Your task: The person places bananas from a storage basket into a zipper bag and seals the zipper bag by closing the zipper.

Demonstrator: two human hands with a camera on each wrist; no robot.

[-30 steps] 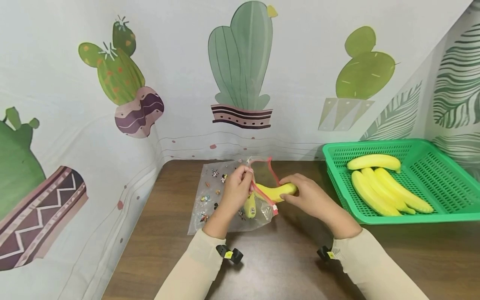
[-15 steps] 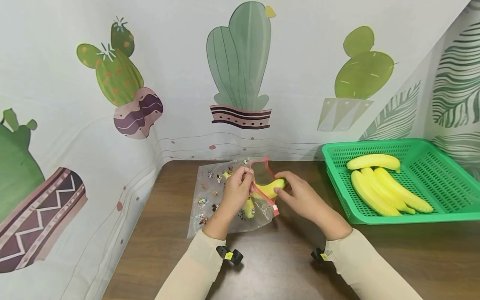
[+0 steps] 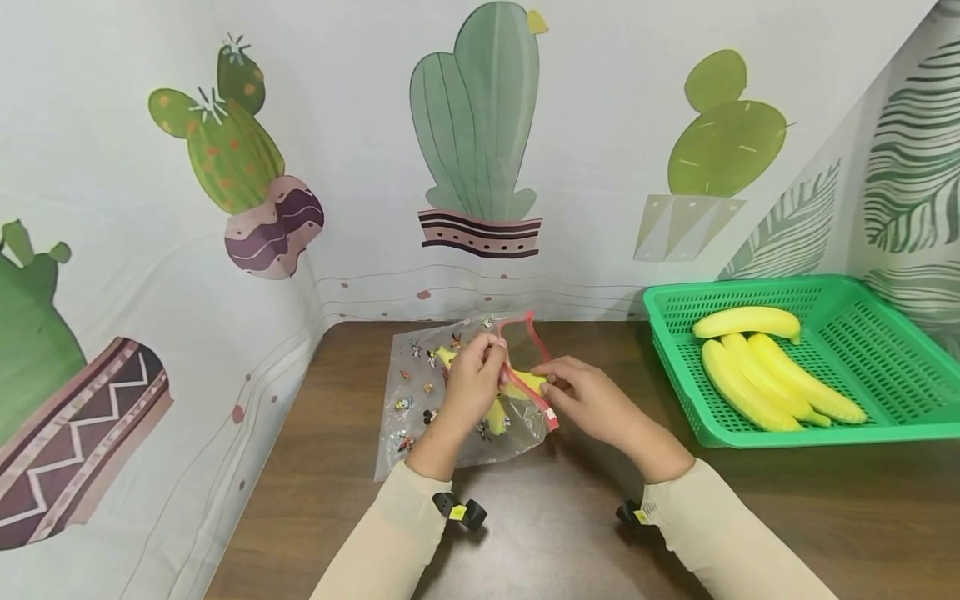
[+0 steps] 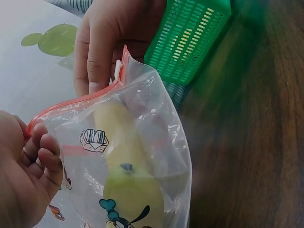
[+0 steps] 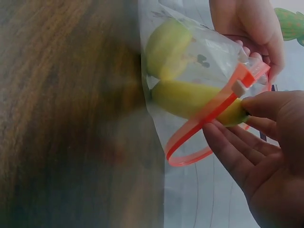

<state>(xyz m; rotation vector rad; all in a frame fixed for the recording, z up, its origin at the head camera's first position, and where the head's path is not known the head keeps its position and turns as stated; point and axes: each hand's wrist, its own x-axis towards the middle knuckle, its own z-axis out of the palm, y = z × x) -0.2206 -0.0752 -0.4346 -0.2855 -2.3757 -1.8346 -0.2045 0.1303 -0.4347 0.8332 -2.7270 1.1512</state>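
Observation:
A clear zip bag (image 3: pixel 397 433) with cartoon prints and a red zip edge lies on the table, its mouth open to the right. My left hand (image 3: pixel 472 375) pinches the bag at its red edge. With thumb and fingertips, my right hand (image 3: pixel 592 398) holds one end of a yellow banana (image 5: pixel 190 99) at the mouth; most of that banana is inside the bag. Another banana (image 5: pixel 167 50) lies inside beside it, seen through the plastic. The left wrist view shows the bag's side (image 4: pixel 175 152) close up, the left fingers curled at the rim.
A green plastic basket (image 3: pixel 825 437) stands at the right of the brown table (image 3: pixel 555 533). Several bananas (image 3: pixel 750 322) lie in it. Behind the table hangs a white cloth (image 3: pixel 600 167) printed with cacti.
My right hand has moved left, pushing the banana farther through the bag's mouth. The left hand keeps its grip on the red edge in nearly the same place.

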